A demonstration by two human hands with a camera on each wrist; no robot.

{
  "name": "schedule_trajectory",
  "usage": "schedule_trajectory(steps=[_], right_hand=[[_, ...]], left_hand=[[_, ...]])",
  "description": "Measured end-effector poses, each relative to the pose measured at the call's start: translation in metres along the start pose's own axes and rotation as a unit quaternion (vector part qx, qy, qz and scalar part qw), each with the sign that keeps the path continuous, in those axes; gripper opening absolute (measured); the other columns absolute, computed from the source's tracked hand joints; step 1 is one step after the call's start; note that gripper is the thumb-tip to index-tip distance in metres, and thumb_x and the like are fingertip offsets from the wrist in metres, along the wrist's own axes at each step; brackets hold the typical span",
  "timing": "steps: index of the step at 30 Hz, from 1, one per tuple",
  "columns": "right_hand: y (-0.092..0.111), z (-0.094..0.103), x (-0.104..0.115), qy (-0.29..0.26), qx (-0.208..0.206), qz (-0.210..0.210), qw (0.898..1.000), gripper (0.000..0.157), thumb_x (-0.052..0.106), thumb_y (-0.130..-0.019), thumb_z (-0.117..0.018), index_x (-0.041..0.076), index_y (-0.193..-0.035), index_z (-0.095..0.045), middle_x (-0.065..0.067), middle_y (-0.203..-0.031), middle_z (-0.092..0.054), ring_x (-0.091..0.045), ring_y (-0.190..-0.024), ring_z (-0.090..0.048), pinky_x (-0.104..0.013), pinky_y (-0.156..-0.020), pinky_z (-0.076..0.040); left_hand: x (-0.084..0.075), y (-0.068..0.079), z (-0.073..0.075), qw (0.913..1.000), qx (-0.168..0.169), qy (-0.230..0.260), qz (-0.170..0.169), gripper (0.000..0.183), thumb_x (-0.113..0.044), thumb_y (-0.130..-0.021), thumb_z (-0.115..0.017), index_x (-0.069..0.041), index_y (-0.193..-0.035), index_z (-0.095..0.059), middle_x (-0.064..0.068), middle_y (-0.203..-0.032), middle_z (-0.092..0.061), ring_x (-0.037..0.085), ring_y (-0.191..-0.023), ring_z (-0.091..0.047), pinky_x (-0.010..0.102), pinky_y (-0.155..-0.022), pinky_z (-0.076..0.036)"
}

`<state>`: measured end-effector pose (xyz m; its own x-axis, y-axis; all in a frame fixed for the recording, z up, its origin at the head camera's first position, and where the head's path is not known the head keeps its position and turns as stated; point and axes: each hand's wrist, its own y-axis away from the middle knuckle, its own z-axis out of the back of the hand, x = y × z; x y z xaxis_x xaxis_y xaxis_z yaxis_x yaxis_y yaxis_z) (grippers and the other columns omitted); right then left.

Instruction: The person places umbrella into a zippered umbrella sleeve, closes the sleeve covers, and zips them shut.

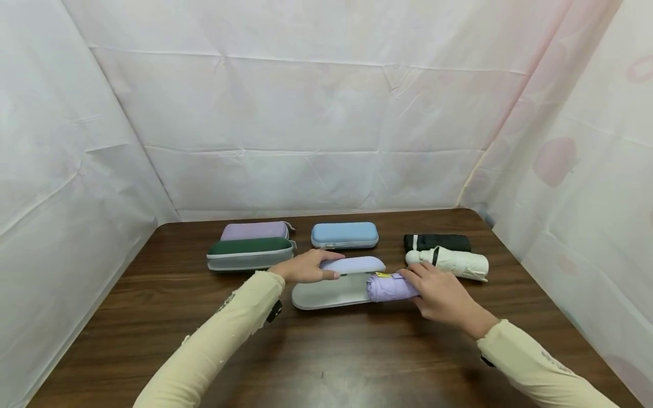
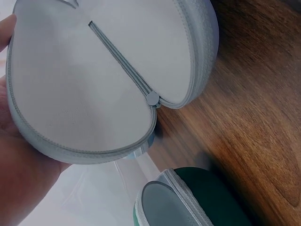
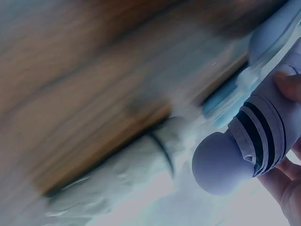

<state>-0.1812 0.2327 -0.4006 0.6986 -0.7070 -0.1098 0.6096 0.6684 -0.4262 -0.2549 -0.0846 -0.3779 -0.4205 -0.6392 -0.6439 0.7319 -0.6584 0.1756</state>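
Observation:
A lavender umbrella case (image 1: 323, 293) lies unzipped at the middle of the table, its pale grey inside facing up and its lid (image 1: 359, 263) raised at the back. My left hand (image 1: 306, 267) holds the lid at its left end; the left wrist view shows the lining and zipper pull (image 2: 153, 98). In my right hand (image 1: 439, 292) is a folded lavender umbrella (image 1: 390, 288) with a yellow tag. The umbrella's far end overlaps the right part of the case. Its rounded handle (image 3: 221, 162) and dark stripes show in the right wrist view, fingers wrapped around the body.
Behind on the left lie a purple case (image 1: 255, 230) and a green-and-grey case (image 1: 250, 253). A blue case (image 1: 344, 234) sits at the back middle. To the right, a white folded umbrella (image 1: 456, 262) lies in front of a black one (image 1: 444, 242). Fabric walls (image 1: 306, 113) surround the table.

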Motion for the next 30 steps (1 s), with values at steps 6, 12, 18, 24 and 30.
schedule_trajectory(steps=[6, 12, 18, 24, 30], right_hand=[[-0.02, -0.002, 0.019, 0.014, -0.002, 0.025, 1.0, 0.054, 0.01, -0.067, -0.079, 0.002, -0.117, -0.063, -0.009, -0.105, -0.06, -0.026, -0.092, -0.056, -0.039, -0.066, -0.052], [-0.034, -0.007, 0.038, 0.04, -0.006, 0.05, 0.998, 0.049, 0.011, -0.069, -0.076, 0.002, -0.116, -0.063, -0.011, -0.104, -0.06, -0.028, -0.09, -0.057, -0.038, -0.064, -0.052], [-0.041, -0.016, 0.053, 0.047, -0.01, 0.058, 0.997, 0.043, 0.008, -0.073, -0.073, 0.001, -0.115, -0.063, -0.012, -0.104, -0.06, -0.029, -0.093, -0.058, -0.038, -0.065, -0.053], [-0.042, -0.024, 0.067, 0.05, 0.011, 0.046, 0.998, 0.05, 0.004, -0.069, -0.072, -0.002, -0.116, -0.06, -0.014, -0.104, -0.059, -0.03, -0.09, -0.057, -0.038, -0.069, -0.052], [-0.052, -0.033, 0.074, 0.063, 0.028, 0.041, 0.997, 0.052, 0.005, -0.069, -0.072, -0.001, -0.119, -0.057, -0.013, -0.105, -0.058, -0.029, -0.088, -0.056, -0.034, -0.064, -0.051]], left_hand=[[-0.002, -0.003, -0.002, 1.0, 0.003, -0.007, -0.002, 0.055, -0.032, -0.094, -0.061, -0.018, -0.144, -0.043, 0.002, -0.135, -0.052, 0.013, -0.11, -0.053, 0.038, -0.093, -0.042], [-0.006, -0.007, -0.004, 0.9999, 0.012, -0.006, -0.007, 0.055, -0.033, -0.095, -0.059, -0.017, -0.145, -0.042, 0.003, -0.142, -0.046, 0.016, -0.123, -0.046, 0.038, -0.098, -0.039], [-0.01, -0.009, -0.006, 0.9998, 0.019, -0.01, -0.002, 0.056, -0.037, -0.096, -0.056, -0.017, -0.146, -0.041, 0.002, -0.143, -0.045, 0.017, -0.126, -0.044, 0.039, -0.101, -0.037], [-0.013, -0.012, -0.014, 0.9993, 0.033, -0.015, -0.012, 0.058, -0.039, -0.097, -0.053, -0.015, -0.147, -0.039, 0.002, -0.143, -0.045, 0.017, -0.128, -0.042, 0.038, -0.102, -0.035], [-0.015, -0.014, -0.01, 0.9992, 0.02, -0.019, -0.03, 0.055, -0.037, -0.098, -0.053, -0.013, -0.146, -0.04, 0.004, -0.142, -0.046, 0.017, -0.127, -0.043, 0.036, -0.103, -0.034]])
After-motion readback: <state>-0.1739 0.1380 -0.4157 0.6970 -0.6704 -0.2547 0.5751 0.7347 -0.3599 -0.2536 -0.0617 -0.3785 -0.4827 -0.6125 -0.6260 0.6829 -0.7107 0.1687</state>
